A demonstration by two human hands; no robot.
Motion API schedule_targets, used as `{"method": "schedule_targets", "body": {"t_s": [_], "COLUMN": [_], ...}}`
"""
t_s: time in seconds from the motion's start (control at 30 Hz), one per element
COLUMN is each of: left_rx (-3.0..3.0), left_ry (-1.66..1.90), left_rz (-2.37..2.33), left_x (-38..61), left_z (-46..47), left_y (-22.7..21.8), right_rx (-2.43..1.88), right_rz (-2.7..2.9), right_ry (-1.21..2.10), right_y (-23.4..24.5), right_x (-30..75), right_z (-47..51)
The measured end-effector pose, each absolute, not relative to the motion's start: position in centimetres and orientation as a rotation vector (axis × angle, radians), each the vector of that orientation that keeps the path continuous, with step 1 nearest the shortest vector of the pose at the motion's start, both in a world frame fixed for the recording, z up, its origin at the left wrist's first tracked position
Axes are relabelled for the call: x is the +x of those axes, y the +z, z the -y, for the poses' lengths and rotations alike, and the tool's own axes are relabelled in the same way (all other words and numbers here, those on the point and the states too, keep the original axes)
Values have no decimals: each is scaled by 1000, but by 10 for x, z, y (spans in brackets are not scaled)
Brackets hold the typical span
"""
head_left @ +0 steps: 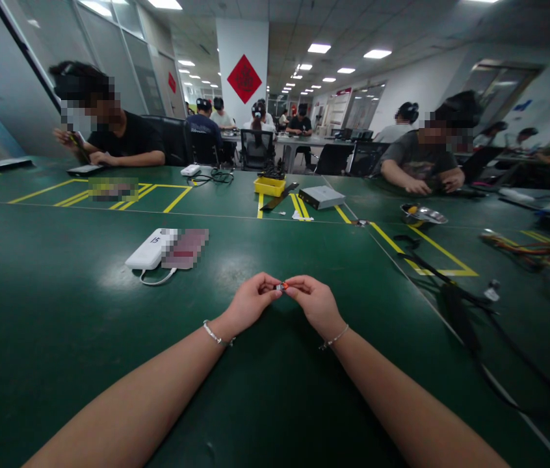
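Note:
My left hand (257, 300) and my right hand (313, 301) meet fingertip to fingertip above the green table (236, 364). Pinched between them is a small grey-and-orange piece (281, 286). Its grey end lies at my left fingertips, its orange end at my right. Too little of it shows to tell its kind, and the fingers cover part of it. A white power bank (152, 248) marked 15 rests beyond my left hand. Its short white cable (158, 281) curves toward a blurred-out flat thing (186, 249) beside it.
Farther back are a yellow bin (270, 186) of black parts, a grey box (322, 197) and a metal dish (424, 214). Black cables (460, 312) run along the right side, near bundled coloured wires (523, 248). Two people sit across the table at left and right.

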State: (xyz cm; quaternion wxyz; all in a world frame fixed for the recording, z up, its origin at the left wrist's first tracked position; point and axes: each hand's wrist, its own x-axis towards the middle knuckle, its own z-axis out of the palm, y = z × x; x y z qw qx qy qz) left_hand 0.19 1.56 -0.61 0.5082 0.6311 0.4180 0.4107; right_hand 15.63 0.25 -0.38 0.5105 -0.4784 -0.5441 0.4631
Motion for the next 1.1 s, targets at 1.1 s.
{"method": "schedule_targets", "body": {"t_s": [1.1], "left_rx": [1790], "left_ry": [981], "left_rz": [-1100], "left_x": [4], "left_z": [-11], "left_y": [-11], "right_rx": [-1277], "right_rz": [1255], "right_ry": [1000], "right_y": [-2], "right_x": [163], "right_z": [-10]}}
